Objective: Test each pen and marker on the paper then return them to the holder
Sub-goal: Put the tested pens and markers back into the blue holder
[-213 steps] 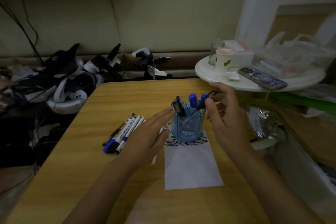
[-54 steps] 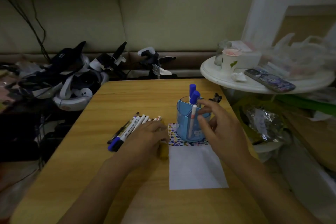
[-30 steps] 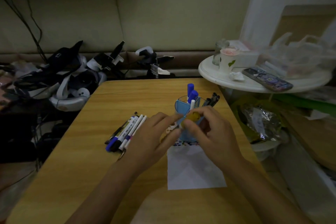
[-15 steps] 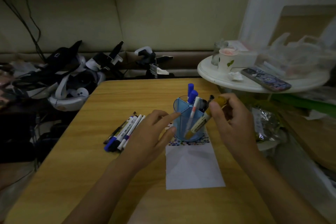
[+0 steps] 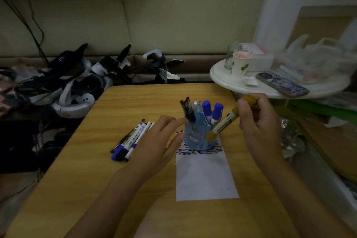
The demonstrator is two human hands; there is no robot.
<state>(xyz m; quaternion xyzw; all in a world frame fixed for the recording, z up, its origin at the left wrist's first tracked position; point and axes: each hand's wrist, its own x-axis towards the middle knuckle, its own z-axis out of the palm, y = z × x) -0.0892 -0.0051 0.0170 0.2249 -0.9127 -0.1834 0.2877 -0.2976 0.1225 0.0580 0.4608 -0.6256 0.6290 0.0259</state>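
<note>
The right hand pinches the top of a yellow marker, which has tipped further into the blue holder than half a second ago, its lower end now inside the right compartment; this marker is likely nearly returned. The left hand, fingers loosely spread, hovers beside the holder and hides part of the untested pens lying on the surface. The holder stands on the paper, covering some test marks. Dim light blurs the marker's label.
</note>
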